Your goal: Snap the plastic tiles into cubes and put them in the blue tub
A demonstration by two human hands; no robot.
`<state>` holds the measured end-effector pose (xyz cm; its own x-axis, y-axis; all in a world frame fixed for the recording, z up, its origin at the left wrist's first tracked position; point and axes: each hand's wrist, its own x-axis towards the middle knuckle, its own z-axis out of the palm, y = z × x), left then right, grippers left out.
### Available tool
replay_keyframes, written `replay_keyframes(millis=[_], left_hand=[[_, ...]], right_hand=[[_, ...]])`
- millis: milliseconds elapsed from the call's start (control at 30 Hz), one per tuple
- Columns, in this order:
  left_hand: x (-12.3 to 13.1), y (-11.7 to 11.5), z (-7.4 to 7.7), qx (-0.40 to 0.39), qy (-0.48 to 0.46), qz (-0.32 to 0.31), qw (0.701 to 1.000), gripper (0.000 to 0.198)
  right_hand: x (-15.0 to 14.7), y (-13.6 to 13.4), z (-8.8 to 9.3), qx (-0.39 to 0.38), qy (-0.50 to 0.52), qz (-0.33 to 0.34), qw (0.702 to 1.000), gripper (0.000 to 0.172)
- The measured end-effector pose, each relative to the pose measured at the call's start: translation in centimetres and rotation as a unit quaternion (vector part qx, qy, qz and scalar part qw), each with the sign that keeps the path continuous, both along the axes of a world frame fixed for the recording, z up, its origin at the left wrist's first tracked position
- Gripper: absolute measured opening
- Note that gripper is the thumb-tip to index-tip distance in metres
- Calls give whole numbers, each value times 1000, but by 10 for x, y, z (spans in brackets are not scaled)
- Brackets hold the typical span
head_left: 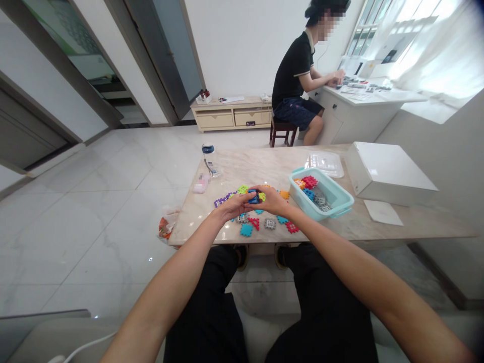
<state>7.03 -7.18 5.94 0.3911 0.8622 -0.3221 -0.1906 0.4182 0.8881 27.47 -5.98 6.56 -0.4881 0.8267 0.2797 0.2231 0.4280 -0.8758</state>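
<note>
Both of my hands meet above the near part of the marble table. Between the fingers of my left hand (236, 205) and my right hand (273, 198) is a small dark blue building block piece (253, 197), partly covered by the fingers. Around and below them lie loose plastic building pieces: a purple one (220, 201), a yellow-green one (242, 189), a teal one (246, 230), a red triangle (254, 222), a grey square (269, 224), a red one (292, 227) and an orange one (284, 194).
A light teal bin (321, 194) holding more pieces stands right of my hands, its clear lid (325, 164) behind it. Farther right is a white box (391, 171) with a paper sheet (383, 212). A water bottle (210, 161) stands back left. Another person (293, 75) sits at a far desk.
</note>
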Motion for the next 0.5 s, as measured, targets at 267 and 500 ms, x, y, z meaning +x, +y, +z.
replay_keyframes(millis=[267, 500], left_hand=[[-6, 0, 15, 144, 126, 7, 982, 67], [-2, -2, 3, 365, 316, 34, 875, 77]], right_hand=[[8, 5, 17, -166, 131, -55, 976, 49], [21, 13, -4, -392, 127, 0, 911, 54]])
